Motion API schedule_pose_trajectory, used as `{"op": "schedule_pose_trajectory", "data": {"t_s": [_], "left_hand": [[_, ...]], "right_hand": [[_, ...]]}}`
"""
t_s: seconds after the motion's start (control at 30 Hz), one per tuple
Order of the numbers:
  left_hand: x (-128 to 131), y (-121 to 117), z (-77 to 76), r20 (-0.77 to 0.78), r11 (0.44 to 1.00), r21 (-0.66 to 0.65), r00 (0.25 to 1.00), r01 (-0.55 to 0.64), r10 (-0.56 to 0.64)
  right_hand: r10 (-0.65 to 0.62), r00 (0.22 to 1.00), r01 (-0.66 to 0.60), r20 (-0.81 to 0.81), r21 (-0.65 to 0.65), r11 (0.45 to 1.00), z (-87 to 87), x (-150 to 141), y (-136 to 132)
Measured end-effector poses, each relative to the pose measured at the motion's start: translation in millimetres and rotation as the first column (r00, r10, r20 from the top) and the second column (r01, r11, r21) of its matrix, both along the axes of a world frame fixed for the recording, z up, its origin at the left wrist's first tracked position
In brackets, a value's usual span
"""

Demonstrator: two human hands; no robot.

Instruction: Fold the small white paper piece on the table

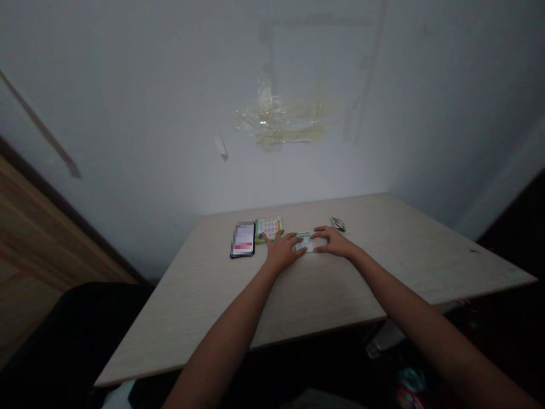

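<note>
On the table, a small green-and-white printed card or packet (304,243) lies flat between my two hands. My left hand (281,250) rests with fingers spread, its thumb at the left part of this piece and other fingers over the edge of a larger green-and-white printed sheet (269,227). My right hand (336,242) is curved, thumb and fingers apart, with its tips at the right edge of the small piece. What the print says is too small to read.
A phone (243,240) with a lit, blurred screen lies left of the printed sheet. Beyond my right hand is a small dark-and-pale object (338,223), kind unclear. The pale wooden table (204,295) meets a wall (170,142) bearing peeling clear tape (276,122).
</note>
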State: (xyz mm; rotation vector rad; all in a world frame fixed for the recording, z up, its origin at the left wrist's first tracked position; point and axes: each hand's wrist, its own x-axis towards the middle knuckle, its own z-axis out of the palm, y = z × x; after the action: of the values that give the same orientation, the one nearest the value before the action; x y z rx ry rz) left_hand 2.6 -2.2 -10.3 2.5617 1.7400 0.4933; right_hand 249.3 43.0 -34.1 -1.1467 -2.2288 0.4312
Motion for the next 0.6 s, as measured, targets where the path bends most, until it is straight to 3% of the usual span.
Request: {"op": "schedule_pose_trajectory", "data": {"t_s": [0.3,0.6], "left_hand": [[0.0,1.2,-2.2,0.003,1.000,0.007,1.000,-0.003,0.002],[-0.3,0.5,-0.5,-0.001,1.000,0.000,1.000,0.003,-0.003]], "right_hand": [[0.034,0.995,-0.034,-0.089,0.008,0.999,1.9,-3.9,0.1],[-0.041,0.995,0.040,-0.088,-0.012,0.999,2.3,-5.5,0.8]]}}
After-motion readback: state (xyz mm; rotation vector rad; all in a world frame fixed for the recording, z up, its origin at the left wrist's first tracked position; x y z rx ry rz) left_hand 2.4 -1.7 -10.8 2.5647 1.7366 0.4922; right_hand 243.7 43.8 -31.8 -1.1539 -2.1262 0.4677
